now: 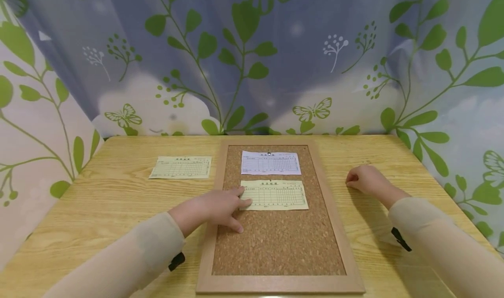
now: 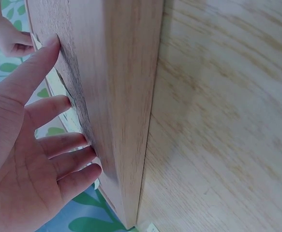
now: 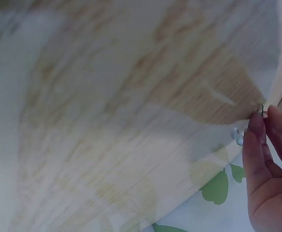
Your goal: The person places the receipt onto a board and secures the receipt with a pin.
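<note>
A wood-framed cork board (image 1: 275, 250) lies on the table, with a lavender receipt slip (image 1: 267, 166) near its top and a pale yellow receipt slip (image 1: 275, 197) just below. A small pin (image 1: 269, 153) sits at the lavender slip's top edge. My left hand (image 1: 220, 206) spreads its fingers over the yellow slip's left edge, two fingertips on the paper and the thumb lower, by the cork. To the right of the board, my right hand (image 1: 366, 180) is low over the table. Between its thumb and fingertips it pinches a push pin (image 3: 262, 109), of which only a thin dark tip shows.
Another yellow slip (image 1: 181, 167) lies on the wooden table (image 1: 118, 206) left of the board. Small clear pins (image 3: 237, 137) are close by my right fingertips. A leaf-patterned curtain (image 1: 291, 70) hangs behind the table and along both sides.
</note>
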Demonstrator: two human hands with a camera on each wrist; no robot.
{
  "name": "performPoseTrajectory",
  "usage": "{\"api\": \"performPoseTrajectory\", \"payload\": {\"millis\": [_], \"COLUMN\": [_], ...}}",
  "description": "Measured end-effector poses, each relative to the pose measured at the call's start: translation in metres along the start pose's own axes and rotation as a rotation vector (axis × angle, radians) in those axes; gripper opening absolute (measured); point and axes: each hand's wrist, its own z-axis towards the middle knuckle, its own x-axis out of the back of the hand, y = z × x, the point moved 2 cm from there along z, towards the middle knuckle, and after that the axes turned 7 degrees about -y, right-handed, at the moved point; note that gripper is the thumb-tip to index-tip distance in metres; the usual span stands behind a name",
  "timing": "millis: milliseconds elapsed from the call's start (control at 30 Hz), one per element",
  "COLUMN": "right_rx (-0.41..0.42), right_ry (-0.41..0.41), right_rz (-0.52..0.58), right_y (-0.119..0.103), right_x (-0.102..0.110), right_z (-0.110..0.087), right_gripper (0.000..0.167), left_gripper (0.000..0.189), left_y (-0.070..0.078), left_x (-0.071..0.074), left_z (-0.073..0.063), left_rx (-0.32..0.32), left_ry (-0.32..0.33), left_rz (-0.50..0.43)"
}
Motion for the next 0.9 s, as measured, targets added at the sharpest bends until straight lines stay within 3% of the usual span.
{"api": "performPoseTrajectory", "payload": {"millis": [367,900], "right_rx": [0.037,0.040], "right_ry": [-0.081,-0.086], "right_rz": [0.043,0.040], "right_y": [-0.0011,0.0024], "right_x": [0.0039,0.0041], "right_z": [-0.0057,-0.0100], "right_gripper": [0.013,0.007], "left_gripper": [0.075,0.075], "left_y": [0.0010,0.0003], "left_x": [0.0008,-0.0007], "left_z": [-0.0008,0.0000], "left_rx": [0.001,0.000], "left_ry": [-0.003,-0.008], "left_rz": [-0.014,-0.014]}}
